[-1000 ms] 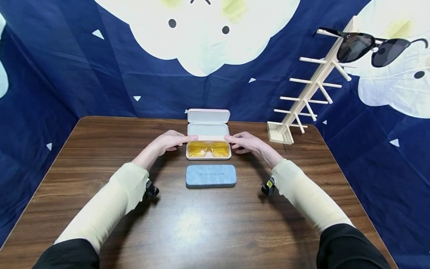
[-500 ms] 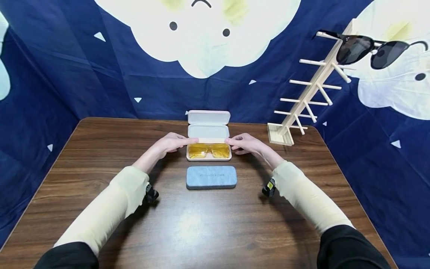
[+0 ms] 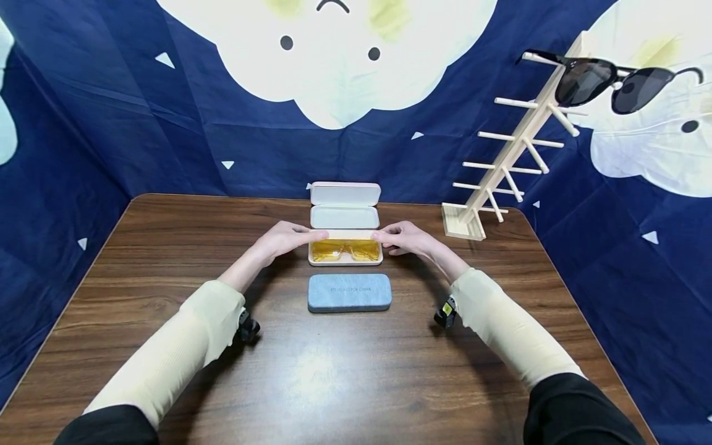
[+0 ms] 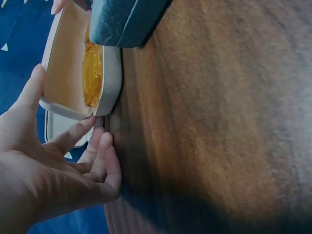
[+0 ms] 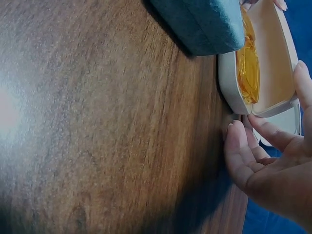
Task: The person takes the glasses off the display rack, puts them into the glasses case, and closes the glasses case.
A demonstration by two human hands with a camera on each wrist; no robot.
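A cream glasses case (image 3: 345, 261) lies at the far middle of the wooden table (image 3: 334, 383), with yellow-lensed glasses (image 3: 345, 249) inside. Its lid (image 3: 345, 217) is tipped partway down over them. My left hand (image 3: 283, 238) touches the lid's left end, thumb (image 4: 34, 83) on the outside and straight fingers (image 4: 83, 129) by the base corner. At the right end, my right hand (image 3: 406, 238) mirrors it with straight fingers (image 5: 239, 146). The wrist views show the lid's beige inside (image 4: 63, 63) (image 5: 275, 58) above the yellow lenses (image 4: 91, 73) (image 5: 248, 68).
A closed blue-grey case (image 3: 349, 292) lies just in front of the cream one. Behind it stands a white case part (image 3: 345, 193). A wooden peg rack (image 3: 517, 148) at the back right carries black sunglasses (image 3: 612, 83). Blue cloth walls surround the table.
The lid has come down a little further over the yellow glasses, so less of the lenses shows. Both hands stayed at the case's ends.
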